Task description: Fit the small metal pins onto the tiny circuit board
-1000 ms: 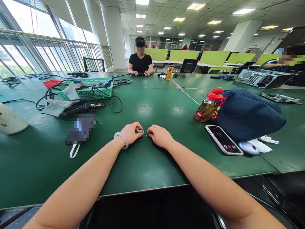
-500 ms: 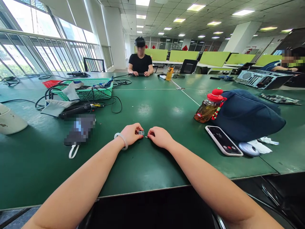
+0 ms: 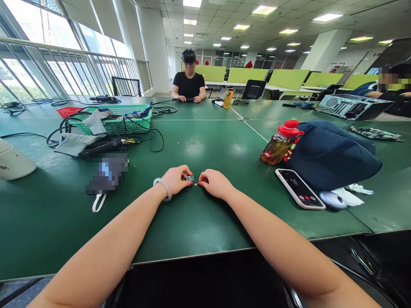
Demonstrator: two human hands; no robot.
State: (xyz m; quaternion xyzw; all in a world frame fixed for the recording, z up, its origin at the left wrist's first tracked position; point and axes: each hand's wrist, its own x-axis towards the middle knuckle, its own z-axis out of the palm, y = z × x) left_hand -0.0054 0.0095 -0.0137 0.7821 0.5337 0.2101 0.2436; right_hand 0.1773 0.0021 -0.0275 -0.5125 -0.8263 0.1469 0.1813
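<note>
Above the green table, my left hand pinches a small patterned block, dark and white, between thumb and fingers. A pale bracelet circles that wrist. Just to the right, my right hand has its fingertips closed on a tiny whitish piece, too small to identify. A short gap separates the block and the tiny piece. The palms and some fingers of both hands are hidden.
Left: a green basket with cables and a dark pouch. Right: a bottle, a navy bag, a phone and a round case. A person sits across the table.
The tiny piece at my right fingertips has shifted slightly left and looks turned. My hands have otherwise hardly moved; the whole view has shifted a little.
</note>
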